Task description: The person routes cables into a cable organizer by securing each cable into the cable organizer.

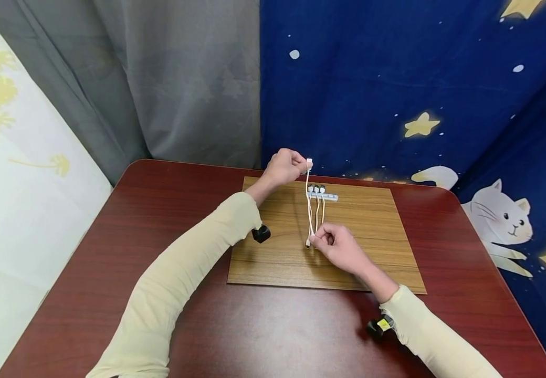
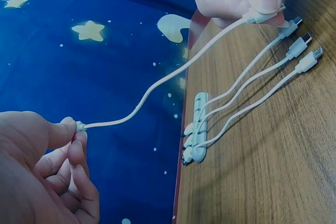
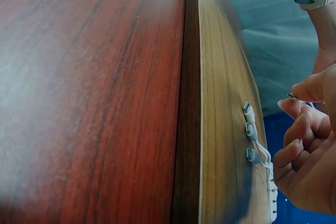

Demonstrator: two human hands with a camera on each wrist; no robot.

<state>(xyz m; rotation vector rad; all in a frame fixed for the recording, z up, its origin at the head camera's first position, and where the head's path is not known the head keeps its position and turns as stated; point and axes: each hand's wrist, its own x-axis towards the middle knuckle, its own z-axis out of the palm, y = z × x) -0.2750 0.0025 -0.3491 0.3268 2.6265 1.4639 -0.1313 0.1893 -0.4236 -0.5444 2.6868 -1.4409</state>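
Observation:
A short white charging cable (image 2: 152, 88) is stretched between both hands above the wooden board. Finger and thumb of my left hand (image 1: 283, 167) pinch its far end, a white plug raised above the board's back edge. The other end is pinched by my right hand (image 1: 341, 247), low over the middle of the board; a metal connector tip (image 3: 292, 97) pokes out from the fingers. A pale cable clip strip (image 2: 200, 119) lies on the board under the left hand. Three similar white cables sit in its slots, their connectors (image 2: 307, 62) pointing toward the near side.
The wood-grain board (image 1: 367, 252) rests on a dark red table (image 1: 273, 325). Behind the table hang a grey curtain (image 1: 192, 79) and a blue star-patterned curtain (image 1: 372, 94). Each wrist carries a small black camera (image 1: 261, 234).

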